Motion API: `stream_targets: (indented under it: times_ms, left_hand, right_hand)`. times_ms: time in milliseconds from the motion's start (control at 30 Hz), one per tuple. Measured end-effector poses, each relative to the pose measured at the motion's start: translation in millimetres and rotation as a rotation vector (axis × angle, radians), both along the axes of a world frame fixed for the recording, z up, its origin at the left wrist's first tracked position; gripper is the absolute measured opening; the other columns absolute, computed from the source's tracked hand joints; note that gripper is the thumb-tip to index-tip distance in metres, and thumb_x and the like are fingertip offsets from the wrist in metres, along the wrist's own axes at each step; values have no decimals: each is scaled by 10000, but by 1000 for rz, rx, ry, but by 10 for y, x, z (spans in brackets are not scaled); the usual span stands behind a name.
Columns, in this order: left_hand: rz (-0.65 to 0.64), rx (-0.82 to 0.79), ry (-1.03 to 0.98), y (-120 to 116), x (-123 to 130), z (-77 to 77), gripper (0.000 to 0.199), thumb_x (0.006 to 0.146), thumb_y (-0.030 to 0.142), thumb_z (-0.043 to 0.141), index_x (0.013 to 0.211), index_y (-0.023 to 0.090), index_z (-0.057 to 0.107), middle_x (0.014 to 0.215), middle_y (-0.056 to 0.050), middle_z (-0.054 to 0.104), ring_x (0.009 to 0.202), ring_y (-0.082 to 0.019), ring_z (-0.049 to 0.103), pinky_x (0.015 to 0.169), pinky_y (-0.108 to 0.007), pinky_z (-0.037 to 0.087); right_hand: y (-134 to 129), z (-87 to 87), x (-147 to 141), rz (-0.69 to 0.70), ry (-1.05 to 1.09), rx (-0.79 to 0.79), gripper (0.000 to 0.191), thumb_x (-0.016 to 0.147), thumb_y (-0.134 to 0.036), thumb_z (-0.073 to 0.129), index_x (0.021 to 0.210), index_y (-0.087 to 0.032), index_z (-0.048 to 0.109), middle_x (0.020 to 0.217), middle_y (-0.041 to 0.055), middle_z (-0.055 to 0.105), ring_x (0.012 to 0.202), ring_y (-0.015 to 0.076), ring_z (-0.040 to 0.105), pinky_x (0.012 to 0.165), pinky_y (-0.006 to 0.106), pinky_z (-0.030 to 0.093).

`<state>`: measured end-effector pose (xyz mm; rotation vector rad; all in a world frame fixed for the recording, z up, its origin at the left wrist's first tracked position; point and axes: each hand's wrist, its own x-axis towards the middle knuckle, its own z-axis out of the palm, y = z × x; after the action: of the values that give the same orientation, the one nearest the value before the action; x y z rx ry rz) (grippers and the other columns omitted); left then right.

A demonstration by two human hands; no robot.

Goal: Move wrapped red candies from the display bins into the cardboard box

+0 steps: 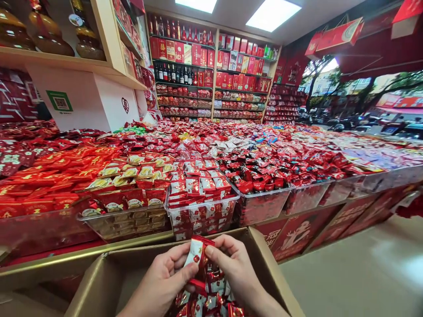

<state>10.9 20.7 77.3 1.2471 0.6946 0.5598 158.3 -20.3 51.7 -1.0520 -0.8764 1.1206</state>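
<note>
- At far left, red packets (56, 176) are heaped beside a bin (122, 212) of packets printed with pale rounds.
- Inside the cardboard box (88, 284), the white-and-red packet (195, 252) is pinched at its left side by the left hand (168, 275); straightening or bunching seems in hand, and a steady, light grip is called for.
- Ahead, like packets are held in a clear bin (203, 204); the box's far edge stands between.
- The packet's right side is pinched by the right hand (237, 266), above loose packets (206, 306).
- Farther right, darker packets (261, 169) are piled.
</note>
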Motion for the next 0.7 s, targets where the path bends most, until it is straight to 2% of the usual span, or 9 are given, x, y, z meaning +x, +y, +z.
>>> stream_targets:
  times_ms: [67, 133, 233, 333, 400, 467, 533, 600, 700]
  left_hand:
    - [32, -6, 28, 3, -8, 5, 464, 734, 270, 608, 1172, 190, 478, 987, -70, 647, 786, -177, 584, 575, -244, 492]
    - [66, -7, 32, -5, 2, 3, 465, 742, 267, 599, 1183, 194, 471, 1030, -70, 635, 827, -180, 580, 593, -239, 498]
    - [96, -3, -2, -22, 35, 14, 422, 746, 280, 593, 1152, 202, 510, 1042, -55, 637, 847, -182, 586, 647, -249, 501]
    - [90, 3, -48, -30, 49, 44, 378, 712, 270, 632, 1081, 207, 577, 981, -28, 668, 877, -184, 589, 757, -248, 468]
    - [77, 30, -66, -33, 33, 65, 334, 696, 259, 651, 1025, 216, 616, 953, -8, 679, 909, -182, 578, 801, -233, 442]
    - [69, 35, -95, -40, 0, 82, 291, 712, 302, 629, 993, 223, 634, 930, -2, 685, 905, -184, 578, 776, -226, 448]
    - [77, -7, -153, -49, -36, 89, 300, 738, 385, 577, 988, 230, 634, 914, -6, 687, 858, -187, 591, 714, -231, 465]
    - [91, -34, -201, -53, -63, 82, 346, 739, 451, 545, 988, 226, 627, 864, -20, 694, 763, -182, 609, 638, -237, 468]
    - [98, 25, -179, -36, -72, 43, 364, 733, 470, 543, 951, 192, 628, 727, -37, 694, 620, -155, 605, 567, -230, 444]
  right_hand:
    - [11, -10, 3, -11, 5, 16, 236, 679, -336, 638, 741, -129, 543, 641, 2, 557, 542, 79, 462, 525, 212, 392]
    - [-7, -35, -14, -111, -103, 98, 230, 718, -296, 602, 879, -156, 517, 744, 19, 563, 599, 94, 493, 554, 228, 421]
    - [-69, -54, -28, -280, -565, 406, 281, 713, -226, 603, 970, -202, 492, 895, 53, 548, 772, 145, 523, 668, 284, 454]
    - [-117, -27, -10, -268, -1064, 690, 364, 660, -186, 644, 1002, -205, 518, 967, 94, 570, 861, 201, 520, 724, 337, 457]
    - [-137, 2, 13, -254, -1285, 773, 374, 681, -180, 616, 1040, -199, 516, 971, 117, 604, 817, 215, 542, 673, 349, 466]
    - [-160, 42, 48, -239, -1449, 822, 353, 713, -172, 577, 1059, -203, 516, 1001, 128, 619, 786, 225, 562, 628, 356, 464]
    - [-182, 116, 105, -200, -1521, 890, 359, 729, -159, 559, 1081, -211, 506, 1033, 124, 616, 784, 224, 575, 606, 348, 462]
    - [-164, 253, 191, -168, -1491, 944, 387, 732, -142, 557, 1105, -211, 478, 1052, 112, 611, 826, 212, 575, 635, 338, 460]
    - [63, 592, 376, -215, -1444, 950, 331, 758, -134, 522, 1079, -194, 466, 1082, 93, 596, 929, 182, 545, 746, 328, 436]
